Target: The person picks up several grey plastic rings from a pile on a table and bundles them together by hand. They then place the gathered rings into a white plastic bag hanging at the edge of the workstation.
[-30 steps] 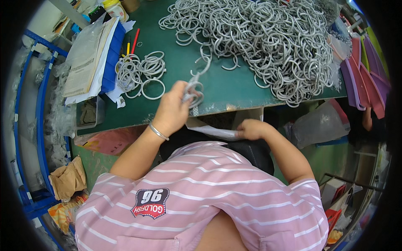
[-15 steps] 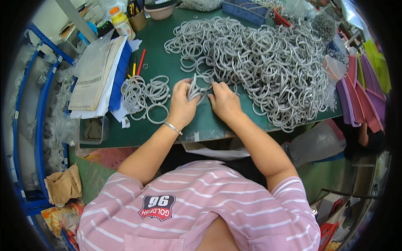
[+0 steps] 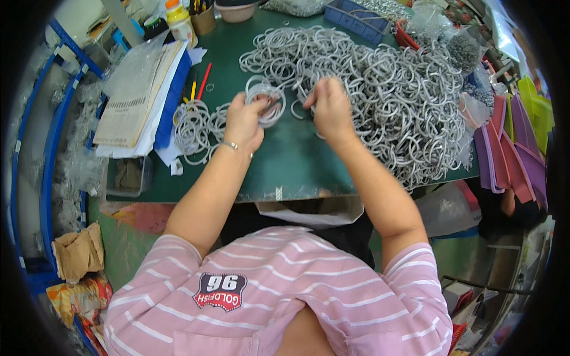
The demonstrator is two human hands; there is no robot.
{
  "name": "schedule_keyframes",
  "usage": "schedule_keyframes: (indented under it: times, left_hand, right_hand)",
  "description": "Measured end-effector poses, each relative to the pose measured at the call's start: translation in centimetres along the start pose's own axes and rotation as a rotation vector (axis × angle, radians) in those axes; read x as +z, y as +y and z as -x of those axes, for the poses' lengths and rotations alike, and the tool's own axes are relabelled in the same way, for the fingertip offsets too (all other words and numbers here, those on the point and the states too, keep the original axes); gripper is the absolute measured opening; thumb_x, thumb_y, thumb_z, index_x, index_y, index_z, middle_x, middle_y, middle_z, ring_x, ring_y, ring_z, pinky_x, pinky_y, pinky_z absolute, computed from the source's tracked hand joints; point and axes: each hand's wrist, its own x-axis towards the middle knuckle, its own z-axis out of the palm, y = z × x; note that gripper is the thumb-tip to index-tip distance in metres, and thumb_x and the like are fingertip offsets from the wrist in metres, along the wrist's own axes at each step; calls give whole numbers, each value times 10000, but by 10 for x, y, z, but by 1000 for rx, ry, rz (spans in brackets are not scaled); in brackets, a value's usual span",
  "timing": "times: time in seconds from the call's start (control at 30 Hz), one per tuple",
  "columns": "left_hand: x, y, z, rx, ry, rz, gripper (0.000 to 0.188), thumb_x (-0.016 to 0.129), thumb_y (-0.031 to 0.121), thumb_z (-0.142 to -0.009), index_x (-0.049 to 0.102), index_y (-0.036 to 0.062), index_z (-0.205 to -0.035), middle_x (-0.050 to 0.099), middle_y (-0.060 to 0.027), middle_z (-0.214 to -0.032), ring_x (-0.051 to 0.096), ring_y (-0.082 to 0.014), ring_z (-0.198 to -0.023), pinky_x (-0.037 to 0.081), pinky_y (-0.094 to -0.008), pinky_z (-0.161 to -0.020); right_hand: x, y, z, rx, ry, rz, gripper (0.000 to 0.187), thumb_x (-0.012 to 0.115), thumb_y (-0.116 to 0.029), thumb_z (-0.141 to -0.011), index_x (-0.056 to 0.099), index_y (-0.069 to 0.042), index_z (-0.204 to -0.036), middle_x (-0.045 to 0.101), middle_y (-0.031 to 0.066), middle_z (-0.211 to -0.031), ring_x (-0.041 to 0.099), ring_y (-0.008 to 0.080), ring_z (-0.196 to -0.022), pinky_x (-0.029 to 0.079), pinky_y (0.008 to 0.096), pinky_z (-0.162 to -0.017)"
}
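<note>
My left hand is closed around a small bunch of grey metal-looking rings, held above the green table left of the big pile. My right hand is at the near left edge of the large pile of grey rings. Its fingers are curled and a little blurred; what they hold, if anything, I cannot make out. One ring of the pile's edge shows just left of the right fingertips. Beside my left wrist lies a smaller group of rings, partly hidden by that hand.
At left, papers lie on a blue tray, next to red and yellow pens. A clear plastic box stands at the left table corner. Behind are a yellow bottle and a blue bin; pink and purple bins stand at right.
My hands have moved apart: the left hand has drawn left with the rings, while the right hand has gone up and right to the pile. The view has shifted slightly.
</note>
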Motion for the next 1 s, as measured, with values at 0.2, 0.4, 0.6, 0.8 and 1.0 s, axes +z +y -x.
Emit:
schedule_keyframes:
  times: [0.2,0.4,0.6,0.8,1.0]
  left_hand:
    - [5,7,6,-92,-106,-698,205,624,-22,-765,531,-8,-946,588,-150,-991,641,-252,-815,524,-313,-764]
    - [-19,-19,3,406,-248,-1411,203,683,27,-696,589,-2,-873,629,-101,-820,617,-247,-690,508,-322,-692]
    - [-8,-11,23,-63,-136,-687,199,577,-91,-773,543,11,-940,635,-72,-831,626,-130,-717,522,-245,-646]
    - [8,-4,91,7,-538,-777,255,596,-96,-747,538,24,-964,638,-59,-856,638,-131,-804,514,-261,-710]
    - [9,-44,141,324,-831,-1065,252,651,-32,-685,575,13,-921,625,-176,-875,619,-359,-826,500,-395,-712]
  right_hand:
    - [-50,-82,-15,211,-362,-7,216,534,-156,-897,602,25,-801,571,154,-634,553,232,-565,447,351,-558]
    - [-83,-29,79,-59,-1087,203,142,614,-157,-854,624,-16,-845,634,148,-740,624,297,-637,485,377,-577]
    - [-86,-11,158,-315,-905,562,125,642,-135,-747,601,-18,-761,625,133,-726,630,314,-686,500,411,-625]
    - [-97,-27,144,323,-700,257,384,750,-229,-737,524,-5,-953,652,129,-890,653,267,-771,525,328,-629]
    - [-92,-30,146,277,-774,-116,702,810,-145,-672,423,3,-1239,604,168,-1032,632,240,-887,508,341,-719]
